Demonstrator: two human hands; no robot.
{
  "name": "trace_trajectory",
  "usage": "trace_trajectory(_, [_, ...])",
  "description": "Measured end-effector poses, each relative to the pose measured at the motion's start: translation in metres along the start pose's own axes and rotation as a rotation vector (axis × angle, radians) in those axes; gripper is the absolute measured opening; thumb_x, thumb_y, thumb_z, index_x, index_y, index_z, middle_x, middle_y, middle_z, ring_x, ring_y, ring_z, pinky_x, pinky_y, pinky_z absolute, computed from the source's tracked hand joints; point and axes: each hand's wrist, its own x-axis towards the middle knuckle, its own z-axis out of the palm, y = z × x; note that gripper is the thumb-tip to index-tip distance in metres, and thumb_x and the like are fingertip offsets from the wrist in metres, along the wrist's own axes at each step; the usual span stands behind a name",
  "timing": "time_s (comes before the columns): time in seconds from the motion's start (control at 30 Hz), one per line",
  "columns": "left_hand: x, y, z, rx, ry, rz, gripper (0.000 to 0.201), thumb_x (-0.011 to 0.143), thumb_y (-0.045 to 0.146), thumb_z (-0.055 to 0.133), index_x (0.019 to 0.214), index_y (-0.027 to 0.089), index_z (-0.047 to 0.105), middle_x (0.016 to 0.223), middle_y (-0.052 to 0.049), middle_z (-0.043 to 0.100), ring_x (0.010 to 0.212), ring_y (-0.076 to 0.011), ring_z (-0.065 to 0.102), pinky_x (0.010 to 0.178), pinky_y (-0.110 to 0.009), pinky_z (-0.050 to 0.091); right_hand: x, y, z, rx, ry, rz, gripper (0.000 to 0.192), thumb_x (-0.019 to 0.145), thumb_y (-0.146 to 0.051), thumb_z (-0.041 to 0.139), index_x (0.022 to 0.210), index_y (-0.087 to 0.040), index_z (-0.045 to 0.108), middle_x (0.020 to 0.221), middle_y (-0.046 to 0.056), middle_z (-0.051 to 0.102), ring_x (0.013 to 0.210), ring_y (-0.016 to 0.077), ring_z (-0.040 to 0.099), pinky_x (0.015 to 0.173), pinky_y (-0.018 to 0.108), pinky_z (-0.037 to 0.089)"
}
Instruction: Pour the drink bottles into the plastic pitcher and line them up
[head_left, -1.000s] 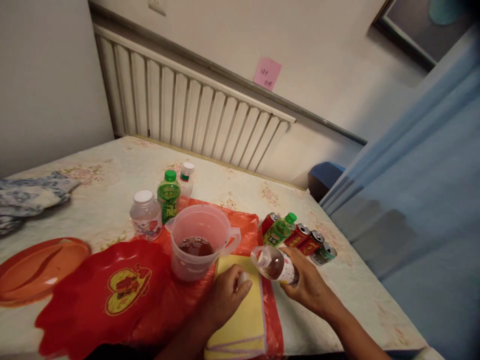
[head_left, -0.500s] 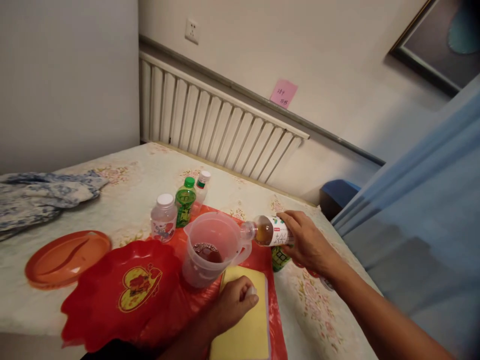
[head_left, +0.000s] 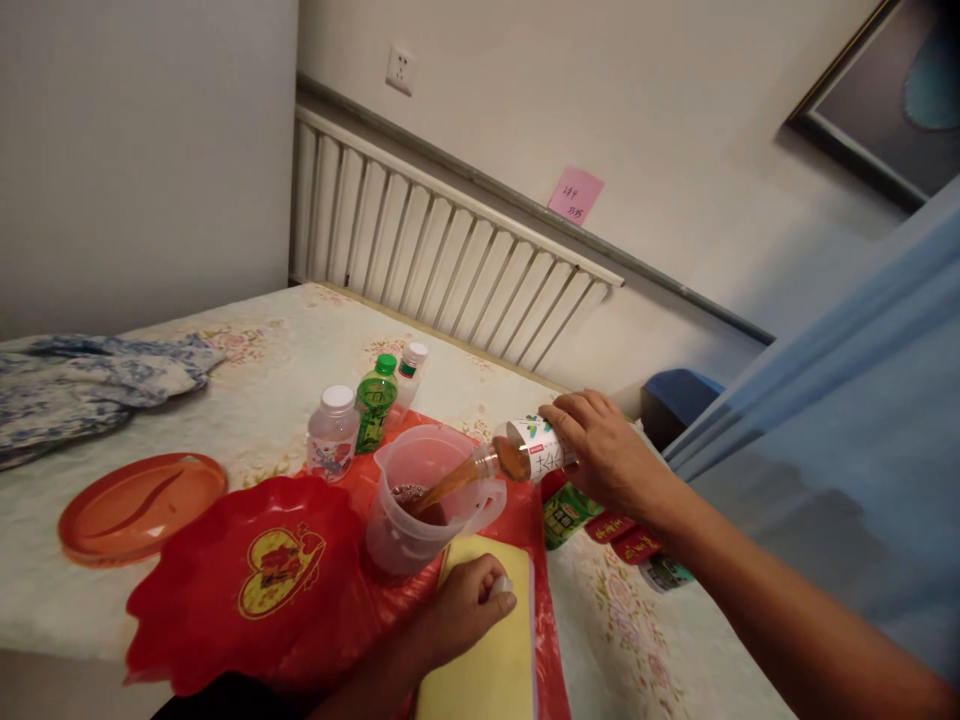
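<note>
My right hand (head_left: 619,455) grips a tea bottle (head_left: 534,447) with a white label, tilted with its mouth over the rim of a clear plastic measuring jug (head_left: 405,545). Brown liquid (head_left: 448,485) streams from the bottle into the jug, where more dark liquid with bubbles lies at the bottom. Closed over the yellow notebook (head_left: 480,650), my left hand (head_left: 471,605) pinches a small white bottle cap (head_left: 501,584). A red scalloped tray (head_left: 202,590) with a gold heart sits left of the jug.
Behind the jug stand a white-capped jar (head_left: 332,440), a green bottle (head_left: 376,400) and a clear bottle (head_left: 412,365). Several cans (head_left: 568,515) lie under my right arm. An orange lid (head_left: 142,505) and patterned cloth (head_left: 105,390) are at left, a blue curtain (head_left: 840,450) at right.
My right hand has tipped the bottle further, and liquid now flows from it into the jug. My left hand has stayed in place with the cap.
</note>
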Motion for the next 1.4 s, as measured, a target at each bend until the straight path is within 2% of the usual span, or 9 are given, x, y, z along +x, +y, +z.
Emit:
trace_trajectory(0.17, [0.001,0.002,-0.001,0.002,0.004,0.0,0.013,0.08,0.03,0.054,0.079,0.019,0.048,0.067,0.007,0.035,0.062,-0.0105,0.033,0.055,-0.024,0.026,0.011,0.002,-0.008,-0.071,0.017,-0.077,0.044,0.08,-0.009,0.053,0.123,-0.017,0.054,0.113,0.013,0.058,0.107,0.0291,0.05,0.104,0.053,0.034])
trace_trajectory(0.33, [0.002,0.001,-0.001,-0.02,-0.004,0.013,0.012,0.08,0.03,0.054,0.079,0.019,0.048,0.067,0.007,0.035,0.061,-0.0106,0.032,0.055,-0.024,0.025,0.02,0.0,-0.015,-0.091,0.016,-0.131,0.044,0.084,-0.008,0.05,0.126,-0.021,0.051,0.118,0.013,0.057,0.116,0.0311,0.047,0.11,0.06,0.027])
trace_trajectory(0.57, [0.001,0.0,-0.001,-0.004,0.001,0.007,0.012,0.079,0.029,0.054,0.081,0.019,0.049,0.068,0.007,0.037,0.063,-0.0108,0.034,0.056,-0.024,0.026,0.031,-0.011,-0.026,-0.156,0.016,-0.198,0.038,0.09,-0.009,0.045,0.125,-0.021,0.052,0.118,0.012,0.057,0.12,0.0305,0.045,0.113,0.061,0.025])
trace_trajectory(0.8, [0.0,-0.001,-0.002,-0.01,-0.01,0.025,0.011,0.08,0.028,0.054,0.083,0.018,0.051,0.068,0.007,0.038,0.063,-0.0105,0.035,0.056,-0.024,0.026,0.036,-0.018,-0.027,-0.079,0.049,-0.211,0.038,0.09,-0.006,0.046,0.124,-0.022,0.054,0.116,0.01,0.057,0.12,0.03,0.044,0.113,0.062,0.023])
trace_trajectory(1.03, [0.002,-0.008,0.0,-0.017,-0.014,0.027,0.011,0.08,0.027,0.055,0.085,0.018,0.053,0.067,0.008,0.036,0.062,-0.0101,0.034,0.055,-0.023,0.025,0.036,-0.02,-0.026,-0.232,0.037,-0.238,0.032,0.093,-0.01,0.042,0.122,-0.016,0.055,0.117,0.014,0.058,0.118,0.0303,0.045,0.111,0.061,0.028])
trace_trajectory(1.4, [-0.002,0.003,-0.002,-0.034,-0.014,0.01,0.012,0.077,0.027,0.055,0.085,0.017,0.053,0.068,0.007,0.04,0.062,-0.0102,0.036,0.055,-0.023,0.027,0.035,-0.022,-0.024,-0.249,0.011,-0.204,0.035,0.091,-0.011,0.046,0.124,-0.017,0.054,0.12,0.014,0.057,0.12,0.0291,0.044,0.114,0.057,0.024])
